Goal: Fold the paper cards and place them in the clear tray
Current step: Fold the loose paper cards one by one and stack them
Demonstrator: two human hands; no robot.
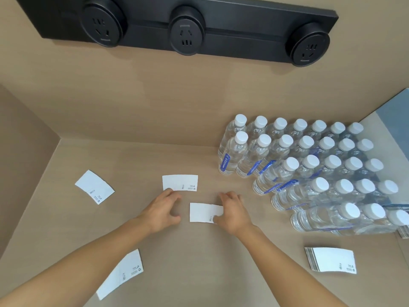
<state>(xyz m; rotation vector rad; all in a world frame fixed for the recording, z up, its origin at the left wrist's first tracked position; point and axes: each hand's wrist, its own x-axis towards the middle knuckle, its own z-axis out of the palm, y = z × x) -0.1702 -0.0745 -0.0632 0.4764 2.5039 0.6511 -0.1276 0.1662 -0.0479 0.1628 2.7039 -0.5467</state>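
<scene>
A white paper card (202,212) lies flat on the tan table in the middle. My right hand (232,212) rests on its right end, thumb and fingers pinching that edge. My left hand (164,210) hovers just left of it, fingers curled and apart, holding nothing; its fingertips touch the lower left corner of a second card (180,182). More single cards lie at the far left (94,186) and at the near left (120,273). A stack of cards (330,259) sits at the near right. No clear tray is in view.
Several rows of water bottles (309,171) with white caps fill the right side of the table. A black socket strip (186,29) is mounted on the back wall. A side wall (20,151) closes the left.
</scene>
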